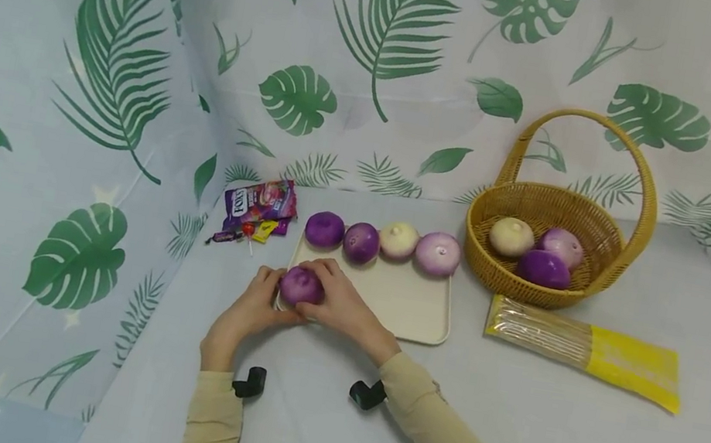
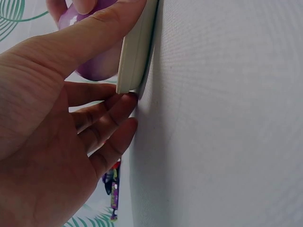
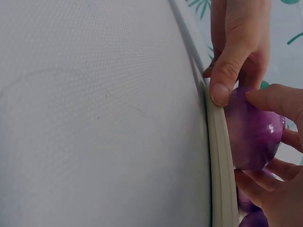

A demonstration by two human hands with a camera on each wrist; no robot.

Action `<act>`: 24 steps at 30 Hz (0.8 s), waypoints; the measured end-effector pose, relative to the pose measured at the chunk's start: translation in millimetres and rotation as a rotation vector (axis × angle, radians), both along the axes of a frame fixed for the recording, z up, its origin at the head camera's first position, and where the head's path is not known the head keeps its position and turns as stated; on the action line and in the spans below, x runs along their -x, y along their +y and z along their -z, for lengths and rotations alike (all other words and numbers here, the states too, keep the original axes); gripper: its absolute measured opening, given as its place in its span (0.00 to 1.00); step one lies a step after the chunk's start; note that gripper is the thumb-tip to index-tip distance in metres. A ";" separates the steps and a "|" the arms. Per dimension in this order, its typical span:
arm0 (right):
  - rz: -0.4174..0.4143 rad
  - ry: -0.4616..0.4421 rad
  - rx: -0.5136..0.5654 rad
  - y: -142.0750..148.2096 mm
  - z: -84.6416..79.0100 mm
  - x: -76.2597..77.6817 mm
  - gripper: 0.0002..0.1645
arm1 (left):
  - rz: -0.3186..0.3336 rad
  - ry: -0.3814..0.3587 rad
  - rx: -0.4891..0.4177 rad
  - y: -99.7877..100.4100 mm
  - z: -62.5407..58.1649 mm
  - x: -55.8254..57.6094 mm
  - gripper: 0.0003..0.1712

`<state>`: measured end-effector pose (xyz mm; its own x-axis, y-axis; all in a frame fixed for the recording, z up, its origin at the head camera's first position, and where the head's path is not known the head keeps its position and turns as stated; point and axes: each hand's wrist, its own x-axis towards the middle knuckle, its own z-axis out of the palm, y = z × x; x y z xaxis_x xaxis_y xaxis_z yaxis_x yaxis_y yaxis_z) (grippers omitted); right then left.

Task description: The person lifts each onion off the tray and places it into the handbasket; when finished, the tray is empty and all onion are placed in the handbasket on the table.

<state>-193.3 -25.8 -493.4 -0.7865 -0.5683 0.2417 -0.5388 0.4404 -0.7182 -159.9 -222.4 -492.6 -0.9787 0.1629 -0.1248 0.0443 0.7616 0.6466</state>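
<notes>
On the near left corner of a cream tray sits a purple onion. My right hand grips this onion between thumb and fingers, as the right wrist view also shows. My left hand is at the same corner, its thumb along the tray's front rim and its fingers against the left side. Along the tray's back edge stand two dark purple onions, a white onion and a pale purple onion in a row.
A wicker basket with a tall handle stands at the right, holding a white onion, a pale purple one and a dark purple one. Before it lies a yellow-ended noodle packet. Candy packets and a lollipop lie left.
</notes>
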 end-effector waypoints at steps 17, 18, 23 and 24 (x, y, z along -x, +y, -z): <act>0.007 0.008 0.026 -9.5 2.7 2.2 0.38 | -0.006 -0.003 -0.050 -4.5 -0.9 -2.5 0.51; 0.011 0.002 0.035 -8.4 3.0 1.9 0.38 | -0.006 -0.001 -0.045 -3.6 -1.2 -2.4 0.51; 0.003 0.022 0.168 6.0 -1.6 1.1 0.37 | -0.001 0.023 -0.050 0.7 -1.5 -2.6 0.50; -0.004 0.029 0.204 10.7 -3.2 0.6 0.37 | -0.001 0.023 -0.052 1.5 -0.6 -2.9 0.50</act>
<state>-193.9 -15.1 -490.3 -0.7757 -0.5080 0.3745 -0.5616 0.2851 -0.7767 -157.0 -221.0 -492.0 -0.9815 0.1671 -0.0937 0.0586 0.7272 0.6839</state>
